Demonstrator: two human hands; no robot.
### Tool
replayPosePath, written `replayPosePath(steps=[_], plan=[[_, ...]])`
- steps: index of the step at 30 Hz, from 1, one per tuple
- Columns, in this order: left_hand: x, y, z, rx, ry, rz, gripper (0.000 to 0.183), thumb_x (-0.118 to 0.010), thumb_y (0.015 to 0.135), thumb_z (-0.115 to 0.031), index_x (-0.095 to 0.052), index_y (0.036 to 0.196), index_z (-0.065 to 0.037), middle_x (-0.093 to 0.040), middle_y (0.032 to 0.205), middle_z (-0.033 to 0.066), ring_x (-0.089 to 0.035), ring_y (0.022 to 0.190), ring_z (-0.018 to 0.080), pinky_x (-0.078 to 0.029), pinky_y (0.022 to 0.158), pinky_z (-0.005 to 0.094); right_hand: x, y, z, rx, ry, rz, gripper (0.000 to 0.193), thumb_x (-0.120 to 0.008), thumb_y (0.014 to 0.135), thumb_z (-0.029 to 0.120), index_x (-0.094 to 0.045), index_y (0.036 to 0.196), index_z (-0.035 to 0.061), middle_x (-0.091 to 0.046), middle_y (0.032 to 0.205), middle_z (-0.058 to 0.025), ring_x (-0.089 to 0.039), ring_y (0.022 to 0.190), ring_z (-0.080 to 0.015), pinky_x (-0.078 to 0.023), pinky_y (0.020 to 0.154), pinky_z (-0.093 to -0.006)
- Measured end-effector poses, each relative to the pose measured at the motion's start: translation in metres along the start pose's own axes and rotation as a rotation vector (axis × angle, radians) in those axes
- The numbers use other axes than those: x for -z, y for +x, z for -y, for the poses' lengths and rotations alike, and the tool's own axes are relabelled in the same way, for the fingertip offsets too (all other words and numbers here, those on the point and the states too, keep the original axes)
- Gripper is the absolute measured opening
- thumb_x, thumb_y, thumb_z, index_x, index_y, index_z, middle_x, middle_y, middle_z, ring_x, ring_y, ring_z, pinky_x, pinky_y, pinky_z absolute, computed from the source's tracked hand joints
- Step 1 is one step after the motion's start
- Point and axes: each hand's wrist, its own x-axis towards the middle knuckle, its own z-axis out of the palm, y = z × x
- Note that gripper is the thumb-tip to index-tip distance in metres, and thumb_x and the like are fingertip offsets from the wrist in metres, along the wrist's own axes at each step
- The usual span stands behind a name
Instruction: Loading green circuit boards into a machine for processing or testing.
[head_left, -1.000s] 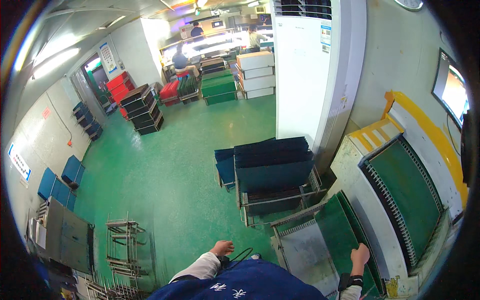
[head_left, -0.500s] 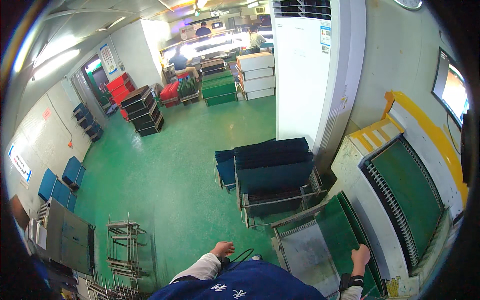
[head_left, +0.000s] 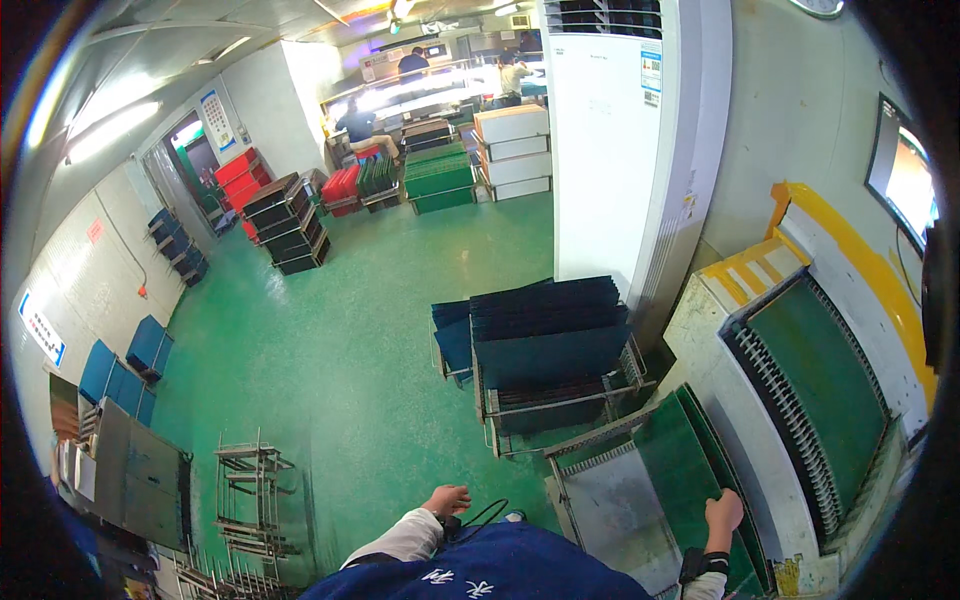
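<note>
My right hand (head_left: 724,509) is closed at the edge of a thin green panel (head_left: 684,447), which stands upright in a slotted metal rack at the lower right. Another green panel stands just behind it. A pale grey board (head_left: 616,500) lies in the same rack, left of the panels. My left hand (head_left: 448,499) hangs in front of my blue apron, over the floor, with its fingers curled in and nothing visible in them. Right of the rack is a machine with a toothed conveyor (head_left: 790,430), on which a large green panel (head_left: 822,372) rests.
A rack of dark blue panels (head_left: 545,350) stands ahead, beside a tall white air conditioner (head_left: 608,160). A bare metal rack (head_left: 252,495) and a grey cabinet (head_left: 150,470) are at the left. Racks of green panels (head_left: 440,178) stand farther back, near people at lit benches.
My hands keep nearly the same places, the right one still at the green panel. The view has shifted very slightly, showing a little more beside the grey cabinet.
</note>
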Motion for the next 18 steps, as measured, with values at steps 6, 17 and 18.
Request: replayPosePath(steps=[6, 17, 18], plan=[[-0.0023, -0.0018, -0.0019, -0.002, 0.006, -0.008, 0.035, -0.057, 0.084, -0.024, -0.048, 0.11, -0.002, -0.059, 0.1, 0.0151, -0.062, 0.077, 0.0259, -0.05, 0.057, 0.0339, -0.0017, -0.0012, -0.0015, 0.065, -0.028, -0.073, 0.029, -0.069, 0.066, 0.019, -0.063, 0.09, 0.004, -0.063, 0.09, -0.0163, -0.061, 0.086, -0.032, -0.048, 0.073, -0.0411], [-0.0019, 0.0018, -0.0018, -0.002, -0.016, 0.021, 0.033, -0.057, 0.085, -0.022, -0.049, 0.109, -0.002, -0.059, 0.098, 0.0159, -0.061, 0.074, 0.0262, -0.05, 0.056, 0.0344, -0.0014, 0.0001, -0.0009, 0.038, -0.016, -0.064, 0.027, -0.07, 0.066, 0.019, -0.063, 0.087, 0.0039, -0.064, 0.089, -0.0164, -0.061, 0.085, -0.0328, -0.048, 0.072, -0.0426], [-0.0025, 0.0026, -0.0018, -0.005, -0.008, 0.009, 0.034, -0.058, 0.084, -0.022, -0.049, 0.11, -0.002, -0.059, 0.098, 0.016, -0.061, 0.074, 0.0262, -0.05, 0.056, 0.0343, -0.0012, -0.0001, -0.0007, 0.038, -0.016, -0.065, 0.027, -0.07, 0.066, 0.019, -0.063, 0.087, 0.0039, -0.064, 0.089, -0.0164, -0.061, 0.085, -0.0328, -0.048, 0.072, -0.0426]])
